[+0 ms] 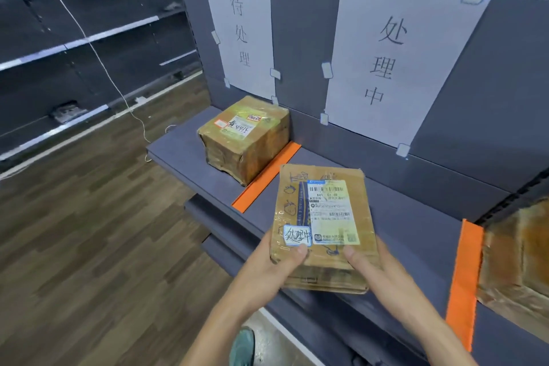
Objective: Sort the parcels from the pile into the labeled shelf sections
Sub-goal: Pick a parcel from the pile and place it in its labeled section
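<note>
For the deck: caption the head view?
A parcel tagged 处理中, held by left hand and right hand, at the shelf section below the 处理中 sign.

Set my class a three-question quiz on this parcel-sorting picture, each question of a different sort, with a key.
1. True or false: only one hand grips the held parcel.
2. The taped box stands: A. on the floor; B. on the shelf below the 待处理 sign; C. on top of the held parcel.
3. Fill in: the handwritten sticker on the held parcel reads the same as the ___ sign.
Key: 1 false, since the left hand and the right hand both grip it; 2 B; 3 the 处理中 sign.
</note>
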A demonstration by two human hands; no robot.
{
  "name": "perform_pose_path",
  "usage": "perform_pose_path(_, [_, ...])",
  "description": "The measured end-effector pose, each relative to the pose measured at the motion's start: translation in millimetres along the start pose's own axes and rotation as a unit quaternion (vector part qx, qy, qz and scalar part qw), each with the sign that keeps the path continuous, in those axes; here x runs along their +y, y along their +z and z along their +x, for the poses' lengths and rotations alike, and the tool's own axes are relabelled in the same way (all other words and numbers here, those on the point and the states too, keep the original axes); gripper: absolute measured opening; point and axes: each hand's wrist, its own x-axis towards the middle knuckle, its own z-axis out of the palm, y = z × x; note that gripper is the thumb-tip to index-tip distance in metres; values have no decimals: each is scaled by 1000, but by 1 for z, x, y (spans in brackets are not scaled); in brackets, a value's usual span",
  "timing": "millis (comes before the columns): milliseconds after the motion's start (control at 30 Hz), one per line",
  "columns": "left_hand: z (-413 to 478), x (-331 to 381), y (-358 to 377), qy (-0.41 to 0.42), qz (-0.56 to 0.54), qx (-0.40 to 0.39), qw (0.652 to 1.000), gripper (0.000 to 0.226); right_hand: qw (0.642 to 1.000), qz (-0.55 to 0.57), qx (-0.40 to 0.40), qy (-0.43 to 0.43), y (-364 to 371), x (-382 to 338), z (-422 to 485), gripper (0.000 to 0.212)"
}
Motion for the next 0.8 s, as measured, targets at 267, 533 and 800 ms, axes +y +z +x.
perform_pose_path(267, [62,-10,-79,-21,32,-86,996,32,994,14,91,60,71,-24,22,38])
perform_pose_path(533, [113,-15,-127,5,54,-137,989,44,991,37,113,57,122,-35,44,56])
perform_pose_path(800, [139,-18,-131,27,66,-160,985,42,976,-2,178,122,128,-39,62,45])
